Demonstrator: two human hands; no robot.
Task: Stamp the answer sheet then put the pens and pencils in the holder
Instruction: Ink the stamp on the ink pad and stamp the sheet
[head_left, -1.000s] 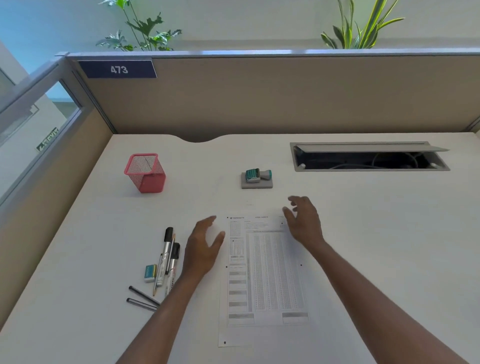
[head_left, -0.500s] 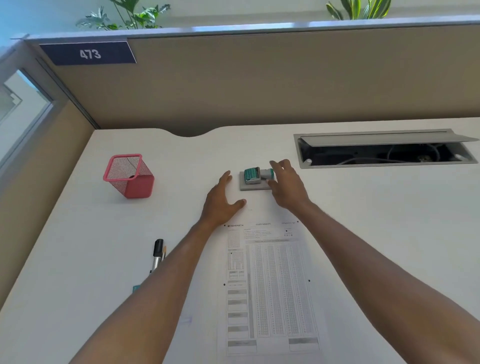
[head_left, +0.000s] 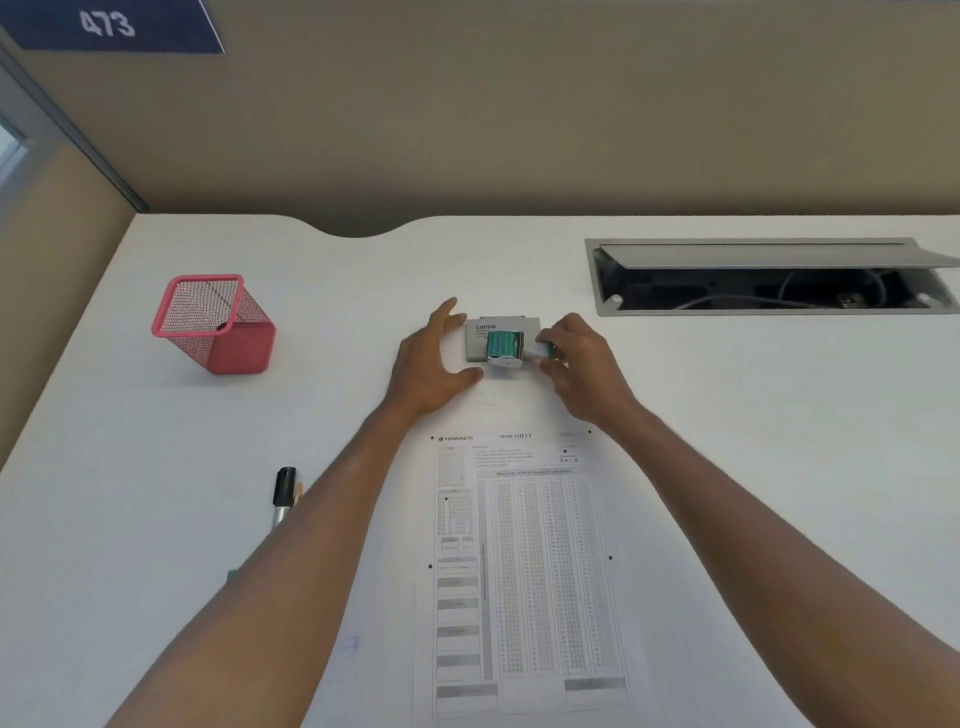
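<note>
Looking down at a big white desk (head_left: 727, 467) with a beige partition (head_left: 519, 114) behind it, plus a blue tag reading 473 (head_left: 109, 25) up in the left corner. Open cable tray (head_left: 769, 278) is sunk into the desk on the far right, flap up, wires inside. The answer sheet (head_left: 524, 571) lies flat right in front of the person, between both forearms, no stamp mark that I can make out on it. Red mesh holder (head_left: 215, 325) stands upright at far left, well apart from everything. Just past the top of the sheet sits a grey ink pad (head_left: 480, 338) with the green stamp (head_left: 504, 347) on it. The left hand (head_left: 428, 366) is spread open, thumb and fingers bracketing the pad's left edge, touching it I think but it's hard to say. The right hand (head_left: 582, 371) has its fingertips pinched on the stamp's handle end. A black-capped marker (head_left: 283, 493) and an orange pencil tip (head_left: 298, 491) poke out from behind the left forearm; the rest of the pens are hidden.
</note>
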